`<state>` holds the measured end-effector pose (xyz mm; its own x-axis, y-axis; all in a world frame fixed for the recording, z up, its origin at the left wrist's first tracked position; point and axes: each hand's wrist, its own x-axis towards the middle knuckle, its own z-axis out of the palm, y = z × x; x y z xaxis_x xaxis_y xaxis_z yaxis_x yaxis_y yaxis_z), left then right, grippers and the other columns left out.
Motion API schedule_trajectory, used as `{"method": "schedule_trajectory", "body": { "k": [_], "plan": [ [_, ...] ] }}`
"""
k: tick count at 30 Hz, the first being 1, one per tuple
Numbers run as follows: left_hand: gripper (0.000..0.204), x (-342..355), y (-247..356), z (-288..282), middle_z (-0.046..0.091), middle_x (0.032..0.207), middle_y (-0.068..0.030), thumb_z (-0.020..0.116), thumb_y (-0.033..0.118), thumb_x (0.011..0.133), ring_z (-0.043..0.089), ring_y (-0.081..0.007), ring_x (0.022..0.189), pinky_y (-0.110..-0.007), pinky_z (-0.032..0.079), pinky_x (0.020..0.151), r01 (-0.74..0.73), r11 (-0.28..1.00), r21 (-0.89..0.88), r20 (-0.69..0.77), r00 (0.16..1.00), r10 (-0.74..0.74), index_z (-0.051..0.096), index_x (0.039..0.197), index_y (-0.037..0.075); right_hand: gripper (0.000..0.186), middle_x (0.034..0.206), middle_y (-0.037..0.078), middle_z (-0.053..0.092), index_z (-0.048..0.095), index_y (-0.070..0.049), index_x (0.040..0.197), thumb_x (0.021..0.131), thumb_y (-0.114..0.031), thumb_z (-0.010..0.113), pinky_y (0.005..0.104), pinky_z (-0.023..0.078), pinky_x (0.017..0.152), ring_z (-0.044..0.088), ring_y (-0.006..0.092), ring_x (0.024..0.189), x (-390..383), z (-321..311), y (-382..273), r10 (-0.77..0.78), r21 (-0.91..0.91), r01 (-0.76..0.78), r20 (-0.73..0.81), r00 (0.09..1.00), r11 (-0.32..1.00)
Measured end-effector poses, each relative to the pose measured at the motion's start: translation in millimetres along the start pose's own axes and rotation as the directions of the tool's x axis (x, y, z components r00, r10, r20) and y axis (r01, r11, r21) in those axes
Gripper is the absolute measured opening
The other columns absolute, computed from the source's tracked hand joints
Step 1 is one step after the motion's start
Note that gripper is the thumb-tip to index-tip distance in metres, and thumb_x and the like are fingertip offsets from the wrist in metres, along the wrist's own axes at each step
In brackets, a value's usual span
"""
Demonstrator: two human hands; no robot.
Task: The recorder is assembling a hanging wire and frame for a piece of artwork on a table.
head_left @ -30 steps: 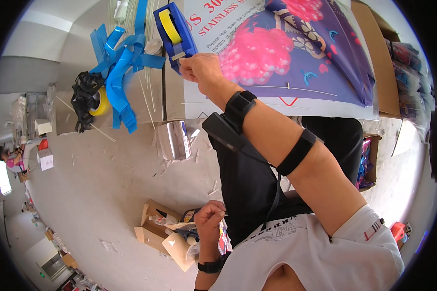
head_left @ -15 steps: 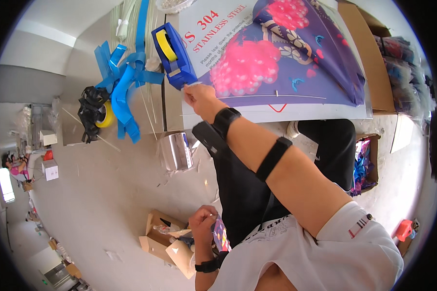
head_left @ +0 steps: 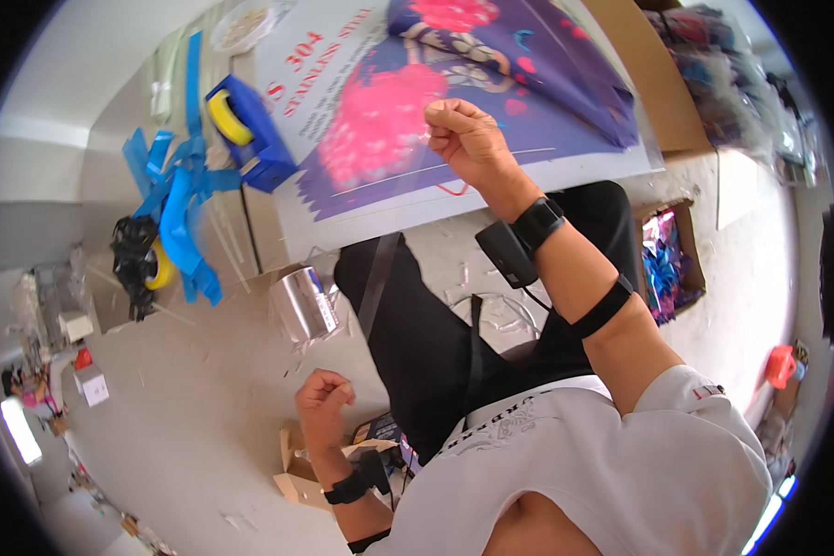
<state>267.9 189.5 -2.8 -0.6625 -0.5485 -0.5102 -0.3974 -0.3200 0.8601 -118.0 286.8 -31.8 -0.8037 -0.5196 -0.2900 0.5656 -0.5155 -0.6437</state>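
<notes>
My right hand [head_left: 468,139] is raised over the purple foil sheet [head_left: 343,199], thumb and fingertips pinched together. Whatever lies in that pinch is too small to make out. A thin pale rod [head_left: 505,157] lies along the sheet's near side. To the left stands a blue tape dispenser [head_left: 267,153] with a yellow-cored roll. Lower left, my left hand [head_left: 322,398] hangs beside my leg with its fingers curled in, and no object shows in it. Under the foil lies a white printed sheet [head_left: 296,222].
Blue strips [head_left: 181,204] and a black crumpled bundle [head_left: 134,255] hang at the table's left edge. Below it is a shiny metal box [head_left: 306,304]. Open cartons stand near my left hand [head_left: 296,477] and on the right floor [head_left: 686,269]. A large carton [head_left: 653,83] holds bagged goods.
My right hand has left the tape dispenser and moved right over the purple foil sheet. My left hand stays low, fingers curled. The whole view has shifted with my head.
</notes>
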Motion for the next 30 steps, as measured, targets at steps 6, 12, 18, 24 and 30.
{"method": "schedule_trajectory", "body": {
  "k": [6,12,18,24,30],
  "plan": [
    [0.008,37,34,16,0.055,0.069,-0.0023,0.057,-0.004,0.076,0.051,-0.0089,0.061,-0.021,0.042,0.059,-0.094,0.962,0.257,0.021,0.996,0.092,0.057,0.082,0.001,0.013,0.074,0.001,0.054,0.056,-0.005,0.075,0.079,0.005,0.063,0.0226,0.034,0.052,0.043,0.0078,0.060,-36,-77,-51,-0.076,0.098,0.077,-0.012,0.997,0.992],
    [0.011,64,76,55,0.054,0.072,0.0006,0.059,0.000,0.077,0.049,-0.0069,0.064,-0.021,0.040,0.062,-0.177,0.899,0.401,0.083,0.984,0.157,0.060,0.088,0.001,0.010,0.077,0.001,0.053,0.058,-0.004,0.077,0.081,0.004,0.062,0.0225,0.034,0.056,0.042,0.0081,0.064,-72,-143,-73,-0.090,0.275,0.106,-0.071,0.993,0.956],
    [0.014,92,93,61,0.054,0.077,0.0004,0.059,0.001,0.078,0.048,-0.0067,0.066,-0.021,0.039,0.062,-0.247,0.846,0.473,0.133,0.969,0.209,0.059,0.092,0.000,0.018,0.079,0.002,0.057,0.059,0.000,0.095,0.079,0.006,0.063,0.0228,0.040,0.060,0.051,0.0100,0.068,-82,-157,-87,-0.119,0.170,0.158,-0.222,0.968,0.973],
    [0.009,145,101,59,0.050,0.073,0.0001,0.056,-0.003,0.079,0.045,-0.0074,0.062,-0.022,0.036,0.056,-0.223,0.833,0.507,0.121,0.975,0.188,0.056,0.087,0.000,0.009,0.078,0.006,0.062,0.063,-0.001,0.082,0.077,0.006,0.062,0.0225,0.043,0.059,0.054,0.0122,0.063,-71,-184,-81,-0.174,0.013,0.177,-0.139,0.975,0.984],
    [0.002,197,112,53,0.047,0.066,0.0026,0.057,0.002,0.080,0.041,-0.0064,0.059,-0.022,0.033,0.054,-0.196,0.782,0.591,0.107,0.981,0.164,0.056,0.079,0.002,0.006,0.081,0.005,0.061,0.061,-0.002,0.082,0.085,-0.006,0.063,0.0194,0.039,0.057,0.049,0.0082,0.067,-63,-178,-93,-0.164,-0.271,0.116,-0.160,0.973,0.955]
  ]
}}
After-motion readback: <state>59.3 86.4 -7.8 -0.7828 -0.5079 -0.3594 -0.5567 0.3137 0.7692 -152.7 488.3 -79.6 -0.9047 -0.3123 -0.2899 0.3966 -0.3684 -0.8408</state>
